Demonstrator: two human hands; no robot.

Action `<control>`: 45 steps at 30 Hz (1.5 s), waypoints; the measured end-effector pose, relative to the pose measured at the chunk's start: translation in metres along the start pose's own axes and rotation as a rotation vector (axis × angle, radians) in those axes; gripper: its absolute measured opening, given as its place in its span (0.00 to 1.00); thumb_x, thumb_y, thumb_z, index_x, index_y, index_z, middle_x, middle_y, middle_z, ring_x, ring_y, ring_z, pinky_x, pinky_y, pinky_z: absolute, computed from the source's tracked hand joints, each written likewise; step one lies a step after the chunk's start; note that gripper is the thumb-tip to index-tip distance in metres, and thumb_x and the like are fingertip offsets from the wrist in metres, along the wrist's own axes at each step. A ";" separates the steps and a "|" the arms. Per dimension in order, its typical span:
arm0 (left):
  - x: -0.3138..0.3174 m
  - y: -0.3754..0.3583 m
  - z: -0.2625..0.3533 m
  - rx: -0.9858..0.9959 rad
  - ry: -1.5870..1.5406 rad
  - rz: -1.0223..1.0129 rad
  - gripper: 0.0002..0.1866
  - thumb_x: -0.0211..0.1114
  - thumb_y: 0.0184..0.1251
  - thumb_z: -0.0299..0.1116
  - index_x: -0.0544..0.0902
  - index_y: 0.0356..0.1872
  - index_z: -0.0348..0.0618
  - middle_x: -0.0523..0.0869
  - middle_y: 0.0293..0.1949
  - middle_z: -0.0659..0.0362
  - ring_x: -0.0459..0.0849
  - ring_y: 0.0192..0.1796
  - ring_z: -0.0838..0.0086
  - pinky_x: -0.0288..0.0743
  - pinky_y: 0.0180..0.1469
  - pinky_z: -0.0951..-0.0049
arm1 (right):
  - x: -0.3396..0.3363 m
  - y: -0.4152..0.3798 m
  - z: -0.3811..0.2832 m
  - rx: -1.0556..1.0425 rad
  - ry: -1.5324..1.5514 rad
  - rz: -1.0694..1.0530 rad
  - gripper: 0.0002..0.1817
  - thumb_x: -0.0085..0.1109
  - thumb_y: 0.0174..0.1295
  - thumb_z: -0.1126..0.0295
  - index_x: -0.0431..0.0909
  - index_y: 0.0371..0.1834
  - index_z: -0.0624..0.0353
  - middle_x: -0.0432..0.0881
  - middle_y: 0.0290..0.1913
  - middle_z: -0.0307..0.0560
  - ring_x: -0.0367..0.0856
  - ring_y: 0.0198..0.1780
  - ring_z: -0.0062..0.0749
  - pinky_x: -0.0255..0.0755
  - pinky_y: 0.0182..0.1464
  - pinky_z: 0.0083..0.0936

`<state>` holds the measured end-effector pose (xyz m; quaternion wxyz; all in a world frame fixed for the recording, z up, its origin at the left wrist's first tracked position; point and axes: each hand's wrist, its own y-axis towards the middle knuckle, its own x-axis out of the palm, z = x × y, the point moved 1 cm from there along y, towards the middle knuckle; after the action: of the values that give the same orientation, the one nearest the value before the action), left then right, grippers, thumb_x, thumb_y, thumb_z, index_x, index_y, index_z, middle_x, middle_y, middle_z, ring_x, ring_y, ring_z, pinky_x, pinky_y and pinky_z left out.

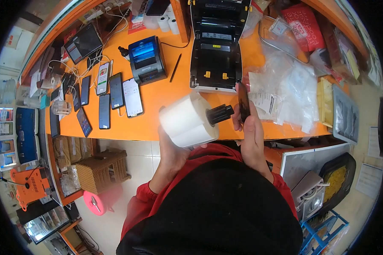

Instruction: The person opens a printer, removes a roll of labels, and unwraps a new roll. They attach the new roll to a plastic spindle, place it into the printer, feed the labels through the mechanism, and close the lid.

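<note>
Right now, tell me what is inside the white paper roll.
A ribbed black spindle juts from the end of the white paper roll facing the right hand. Farther in, the roll itself covers whatever is there.

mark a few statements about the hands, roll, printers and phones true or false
1. The left hand holds the white roll. True.
2. The right hand is empty. False: the right hand holds a dark flat piece.
3. A black rod sticks out of the roll's end facing the right hand. True.
4. The big printer is shut. False: the big printer stands open.
5. The phones lie right of the roll. False: the phones lie to its left.
</note>
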<state>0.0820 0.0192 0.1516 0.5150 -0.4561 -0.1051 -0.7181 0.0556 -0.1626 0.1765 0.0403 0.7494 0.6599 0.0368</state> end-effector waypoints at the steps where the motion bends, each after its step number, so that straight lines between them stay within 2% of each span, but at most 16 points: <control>1: -0.001 -0.001 -0.001 0.010 0.028 -0.026 0.36 0.30 0.65 0.63 0.61 0.60 0.44 0.75 0.52 0.53 0.81 0.44 0.60 0.80 0.34 0.64 | 0.004 0.000 -0.002 -0.027 -0.032 0.005 0.25 0.33 0.70 0.57 0.58 0.65 0.62 0.67 0.40 0.44 0.65 0.38 0.23 0.60 0.43 0.19; 3: 0.000 -0.003 0.000 0.031 0.086 -0.076 0.35 0.30 0.65 0.62 0.62 0.61 0.45 0.77 0.49 0.53 0.81 0.42 0.62 0.78 0.34 0.66 | 0.009 -0.001 -0.005 -0.058 -0.068 -0.017 0.26 0.33 0.70 0.55 0.60 0.64 0.63 0.67 0.41 0.45 0.65 0.41 0.25 0.59 0.45 0.20; 6: 0.021 -0.004 -0.001 0.079 0.141 0.386 0.34 0.33 0.66 0.60 0.62 0.61 0.44 0.75 0.53 0.53 0.78 0.51 0.63 0.76 0.47 0.63 | 0.012 0.001 -0.009 -0.052 -0.023 -0.096 0.27 0.36 0.69 0.56 0.59 0.64 0.64 0.68 0.46 0.47 0.66 0.46 0.26 0.59 0.49 0.20; 9: 0.008 -0.009 -0.001 0.212 0.302 0.292 0.22 0.40 0.72 0.46 0.62 0.58 0.41 0.74 0.51 0.53 0.77 0.52 0.66 0.74 0.52 0.68 | 0.007 0.001 -0.012 0.030 0.128 -0.174 0.28 0.39 0.68 0.55 0.58 0.64 0.65 0.65 0.54 0.48 0.66 0.48 0.24 0.60 0.50 0.19; 11: 0.000 -0.010 -0.005 0.309 0.304 0.136 0.20 0.42 0.71 0.42 0.64 0.57 0.40 0.74 0.51 0.53 0.76 0.53 0.67 0.73 0.52 0.68 | 0.004 -0.001 -0.015 0.122 0.216 -0.238 0.29 0.39 0.68 0.54 0.57 0.65 0.64 0.61 0.65 0.47 0.65 0.43 0.22 0.62 0.46 0.16; 12: -0.002 -0.010 -0.006 0.356 0.304 0.058 0.19 0.42 0.71 0.40 0.65 0.56 0.40 0.74 0.51 0.53 0.76 0.53 0.68 0.73 0.53 0.68 | 0.006 -0.004 -0.015 0.131 0.233 -0.226 0.29 0.40 0.67 0.55 0.57 0.64 0.64 0.60 0.65 0.48 0.65 0.47 0.24 0.61 0.50 0.18; 14: -0.002 -0.010 -0.008 0.423 0.314 0.027 0.18 0.43 0.70 0.38 0.65 0.55 0.39 0.74 0.51 0.53 0.76 0.53 0.68 0.73 0.52 0.69 | 0.013 -0.010 -0.014 0.146 0.267 -0.200 0.29 0.42 0.66 0.55 0.57 0.64 0.63 0.58 0.66 0.49 0.66 0.55 0.28 0.59 0.59 0.23; 17: 0.004 -0.008 -0.005 0.430 0.341 -0.006 0.18 0.44 0.69 0.37 0.66 0.55 0.39 0.74 0.51 0.53 0.76 0.53 0.68 0.73 0.52 0.71 | 0.005 -0.006 -0.009 0.124 0.278 -0.336 0.31 0.46 0.66 0.56 0.54 0.66 0.64 0.56 0.63 0.48 0.57 0.64 0.30 0.50 0.64 0.23; 20: -0.001 -0.005 -0.009 0.462 0.363 -0.012 0.19 0.43 0.69 0.38 0.67 0.55 0.38 0.75 0.51 0.54 0.76 0.52 0.69 0.71 0.53 0.73 | 0.009 0.003 -0.001 0.002 0.272 -0.432 0.37 0.48 0.64 0.55 0.46 0.70 0.61 0.47 0.69 0.48 0.46 0.70 0.33 0.42 0.68 0.28; 26: 0.017 0.003 0.002 0.392 0.388 -0.085 0.19 0.42 0.70 0.39 0.69 0.54 0.37 0.75 0.50 0.54 0.76 0.53 0.71 0.70 0.54 0.74 | 0.017 0.007 0.013 0.078 0.514 -0.402 0.40 0.48 0.63 0.54 0.40 0.71 0.58 0.38 0.73 0.47 0.37 0.73 0.34 0.36 0.69 0.31; 30: 0.021 0.009 0.001 0.306 0.285 -0.012 0.18 0.44 0.69 0.36 0.70 0.54 0.36 0.75 0.51 0.53 0.76 0.53 0.70 0.71 0.53 0.72 | -0.001 0.014 -0.001 -0.050 0.320 -0.224 0.35 0.47 0.64 0.56 0.46 0.70 0.59 0.50 0.70 0.49 0.49 0.70 0.36 0.43 0.68 0.31; 35: 0.014 0.025 0.006 0.302 0.615 0.030 0.19 0.50 0.65 0.33 0.69 0.55 0.36 0.75 0.52 0.52 0.75 0.54 0.70 0.70 0.55 0.73 | -0.005 0.014 -0.008 0.079 0.102 -0.132 0.24 0.41 0.68 0.60 0.59 0.64 0.61 0.66 0.59 0.49 0.64 0.59 0.32 0.56 0.61 0.25; 36: 0.015 0.028 0.007 0.293 0.619 0.008 0.20 0.51 0.64 0.34 0.69 0.56 0.35 0.75 0.52 0.52 0.75 0.54 0.70 0.70 0.55 0.73 | -0.004 0.016 0.003 -0.045 -0.106 -0.027 0.20 0.41 0.69 0.63 0.64 0.59 0.62 0.72 0.52 0.47 0.70 0.52 0.28 0.61 0.55 0.23; 39: 0.018 0.039 0.014 0.284 0.625 -0.112 0.25 0.55 0.60 0.37 0.69 0.57 0.35 0.75 0.52 0.53 0.74 0.55 0.71 0.69 0.55 0.73 | -0.017 0.018 0.017 0.025 -0.089 -0.109 0.17 0.44 0.68 0.65 0.66 0.56 0.63 0.75 0.46 0.45 0.73 0.47 0.24 0.64 0.51 0.20; 40: 0.019 0.044 0.016 0.268 0.652 -0.132 0.25 0.55 0.59 0.37 0.69 0.57 0.35 0.75 0.52 0.54 0.74 0.54 0.71 0.69 0.55 0.73 | -0.019 0.018 0.011 0.124 0.087 -0.117 0.14 0.48 0.66 0.69 0.68 0.52 0.64 0.75 0.43 0.42 0.74 0.42 0.20 0.66 0.47 0.17; 45: 0.029 0.065 0.021 0.311 0.770 -0.331 0.24 0.55 0.59 0.36 0.70 0.58 0.41 0.76 0.49 0.57 0.75 0.49 0.73 0.69 0.51 0.76 | -0.035 0.027 0.008 0.053 -0.038 -0.102 0.11 0.52 0.62 0.74 0.69 0.46 0.65 0.76 0.41 0.43 0.73 0.42 0.20 0.67 0.44 0.17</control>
<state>0.1460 -0.0155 0.1653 0.4574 -0.0496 -0.0840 -0.8839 0.0789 -0.2013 0.1718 0.0348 0.7162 0.6970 0.0030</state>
